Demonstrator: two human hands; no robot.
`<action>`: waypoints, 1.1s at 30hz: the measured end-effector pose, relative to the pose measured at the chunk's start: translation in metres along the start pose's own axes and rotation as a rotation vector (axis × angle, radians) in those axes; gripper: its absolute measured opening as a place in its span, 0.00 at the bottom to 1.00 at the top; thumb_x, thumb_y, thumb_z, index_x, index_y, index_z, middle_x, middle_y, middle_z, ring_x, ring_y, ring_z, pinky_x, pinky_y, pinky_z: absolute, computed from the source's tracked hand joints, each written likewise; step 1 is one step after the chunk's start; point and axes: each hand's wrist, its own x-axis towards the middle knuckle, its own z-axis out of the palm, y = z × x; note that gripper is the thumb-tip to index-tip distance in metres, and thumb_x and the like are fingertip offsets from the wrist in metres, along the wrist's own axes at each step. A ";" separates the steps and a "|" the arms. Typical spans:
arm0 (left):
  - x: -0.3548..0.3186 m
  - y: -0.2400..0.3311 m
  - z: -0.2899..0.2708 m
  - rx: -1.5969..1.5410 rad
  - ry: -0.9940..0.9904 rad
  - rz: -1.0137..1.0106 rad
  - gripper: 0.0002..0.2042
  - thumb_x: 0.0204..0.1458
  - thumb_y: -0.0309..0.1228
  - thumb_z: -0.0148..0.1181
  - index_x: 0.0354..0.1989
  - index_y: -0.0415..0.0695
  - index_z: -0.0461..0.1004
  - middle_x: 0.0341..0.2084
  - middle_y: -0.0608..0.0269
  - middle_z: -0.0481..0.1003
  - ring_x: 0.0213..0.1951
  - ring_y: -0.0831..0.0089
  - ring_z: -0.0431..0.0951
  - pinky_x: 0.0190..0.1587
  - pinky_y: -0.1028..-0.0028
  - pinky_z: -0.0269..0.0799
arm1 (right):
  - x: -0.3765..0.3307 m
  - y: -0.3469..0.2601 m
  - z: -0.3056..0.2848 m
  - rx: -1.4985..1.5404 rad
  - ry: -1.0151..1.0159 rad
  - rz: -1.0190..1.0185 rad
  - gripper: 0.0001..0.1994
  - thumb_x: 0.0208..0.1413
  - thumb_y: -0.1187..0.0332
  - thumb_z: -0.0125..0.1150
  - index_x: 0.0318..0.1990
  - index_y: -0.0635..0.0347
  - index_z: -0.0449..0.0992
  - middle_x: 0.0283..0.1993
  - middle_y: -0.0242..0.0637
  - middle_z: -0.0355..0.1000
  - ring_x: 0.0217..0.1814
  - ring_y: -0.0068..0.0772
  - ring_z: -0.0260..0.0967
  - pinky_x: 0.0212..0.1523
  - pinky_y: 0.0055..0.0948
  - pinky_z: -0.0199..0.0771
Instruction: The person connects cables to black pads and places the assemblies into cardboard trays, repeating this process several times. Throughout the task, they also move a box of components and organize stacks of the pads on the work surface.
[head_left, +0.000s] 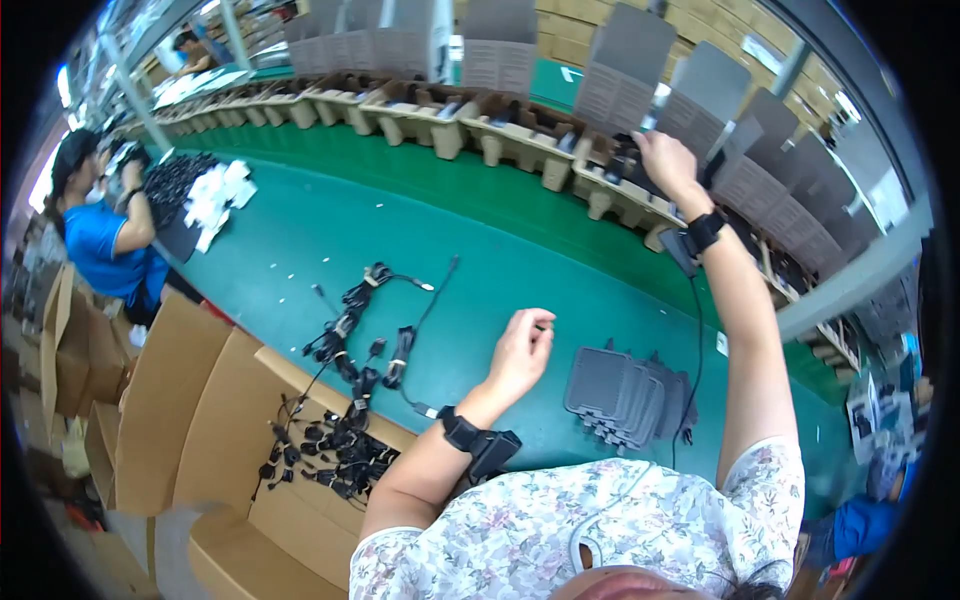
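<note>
My right hand (667, 165) reaches to the far right, over a moulded brown tray (640, 207) in the row. Its fingers are closed at a dark bundle, apparently a coiled black cable (625, 150). Nearer to me, my left hand (520, 355) hovers above the green table (480, 290), its fingers loosely curled and apart, with nothing visible in them. Left of that hand lie tied black cables (400, 357) and a longer string of cable bundles (350, 310). To its right rests a fanned stack of flat dark-grey devices (615, 395).
An open cardboard box (215, 410) holding several black cables (335, 450) stands at the table's near left edge. Trays with raised grey printed lids (500, 50) line the far side. At left, a person in blue (110, 240) works beside a cable heap (180, 185) and white pieces (220, 195).
</note>
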 end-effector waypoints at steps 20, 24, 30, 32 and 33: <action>0.005 0.023 0.011 -0.161 -0.200 0.012 0.11 0.52 0.20 0.50 0.44 0.41 0.64 0.38 0.59 0.66 0.32 0.73 0.72 0.34 0.74 0.69 | 0.056 0.050 0.077 0.100 -0.390 0.306 0.17 0.57 0.62 0.46 0.42 0.70 0.67 0.46 0.61 0.68 0.50 0.58 0.65 0.48 0.43 0.66; 0.005 0.021 0.010 -0.141 -0.180 0.017 0.11 0.51 0.20 0.50 0.44 0.41 0.64 0.38 0.58 0.66 0.32 0.72 0.72 0.34 0.73 0.69 | 0.043 0.031 0.035 0.041 -0.605 0.025 0.17 0.58 0.62 0.46 0.43 0.71 0.66 0.49 0.62 0.65 0.52 0.57 0.63 0.50 0.42 0.65; 0.008 0.018 0.013 -0.093 -0.154 0.075 0.12 0.51 0.19 0.49 0.44 0.40 0.64 0.38 0.58 0.65 0.32 0.72 0.72 0.34 0.74 0.69 | 0.011 0.064 0.063 0.085 -0.222 -0.024 0.10 0.53 0.71 0.50 0.39 0.69 0.67 0.45 0.53 0.67 0.48 0.52 0.65 0.45 0.39 0.66; 0.012 0.020 0.017 -0.107 -0.152 0.057 0.11 0.51 0.19 0.49 0.44 0.40 0.65 0.38 0.58 0.65 0.33 0.71 0.72 0.34 0.74 0.69 | -0.001 0.067 0.069 -0.105 -0.051 -0.123 0.10 0.53 0.70 0.49 0.40 0.67 0.67 0.43 0.50 0.66 0.46 0.52 0.65 0.45 0.41 0.66; 0.013 0.021 0.019 -0.115 -0.156 0.046 0.11 0.51 0.19 0.49 0.44 0.40 0.66 0.38 0.58 0.65 0.33 0.70 0.72 0.34 0.75 0.69 | -0.003 0.071 0.068 -0.103 -0.055 -0.104 0.10 0.53 0.70 0.49 0.40 0.67 0.67 0.43 0.50 0.66 0.46 0.52 0.65 0.45 0.41 0.66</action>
